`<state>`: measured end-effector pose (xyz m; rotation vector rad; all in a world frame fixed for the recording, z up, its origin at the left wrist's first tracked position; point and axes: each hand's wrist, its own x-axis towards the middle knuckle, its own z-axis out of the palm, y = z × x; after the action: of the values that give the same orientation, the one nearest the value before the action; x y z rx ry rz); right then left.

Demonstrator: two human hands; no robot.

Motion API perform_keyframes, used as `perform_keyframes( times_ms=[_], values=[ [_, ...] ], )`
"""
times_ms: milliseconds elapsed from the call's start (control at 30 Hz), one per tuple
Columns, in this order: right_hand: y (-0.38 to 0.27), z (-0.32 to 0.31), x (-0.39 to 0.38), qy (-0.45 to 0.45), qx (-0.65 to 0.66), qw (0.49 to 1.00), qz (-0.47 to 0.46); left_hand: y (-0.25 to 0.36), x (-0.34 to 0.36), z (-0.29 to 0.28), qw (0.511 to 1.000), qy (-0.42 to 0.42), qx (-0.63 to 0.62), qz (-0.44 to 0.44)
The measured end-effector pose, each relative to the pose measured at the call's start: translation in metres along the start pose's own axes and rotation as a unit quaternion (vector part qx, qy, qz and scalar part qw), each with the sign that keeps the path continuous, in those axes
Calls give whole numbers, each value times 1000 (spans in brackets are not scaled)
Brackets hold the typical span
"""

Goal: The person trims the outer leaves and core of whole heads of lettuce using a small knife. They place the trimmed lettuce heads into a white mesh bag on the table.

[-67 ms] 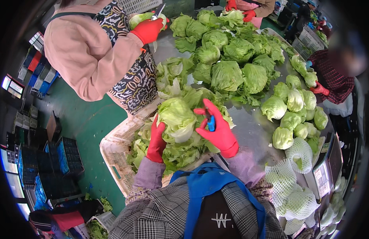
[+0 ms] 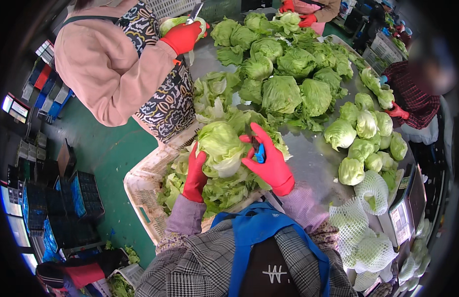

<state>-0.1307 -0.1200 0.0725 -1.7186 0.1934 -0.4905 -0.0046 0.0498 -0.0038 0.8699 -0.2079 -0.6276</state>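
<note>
My left hand (image 2: 195,175), in a red glove, cups the left side of a pale green lettuce head (image 2: 219,148). Just right of the head, my right hand (image 2: 269,166), also red-gloved, holds a blue-handled knife (image 2: 260,152) against the palm, with some fingers raised. Loose outer leaves (image 2: 172,193) lie below and around the head in a cream plastic crate (image 2: 135,183).
Untrimmed lettuces (image 2: 281,94) are heaped on the metal table (image 2: 304,151). Trimmed heads (image 2: 353,171) and white net sleeves (image 2: 358,247) lie right, beside a scale (image 2: 405,218). A co-worker (image 2: 103,74) trims at upper left; others (image 2: 405,116) stand at right and at the back.
My right hand and the knife have shifted very slightly to the left. The lettuce and my left hand look unmoved.
</note>
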Motion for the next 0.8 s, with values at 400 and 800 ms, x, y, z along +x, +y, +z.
perform_keyframes(
  times_ms=[400, 800],
  values=[
    [68, 6, -72, -59, -52, 995, 66, -9, 13, -12, 988, 32, -106, -104],
    [44, 0, -14, 38, 135, 983, 118, -15, 23, -40, 999, -28, 23, -31]
  ],
)
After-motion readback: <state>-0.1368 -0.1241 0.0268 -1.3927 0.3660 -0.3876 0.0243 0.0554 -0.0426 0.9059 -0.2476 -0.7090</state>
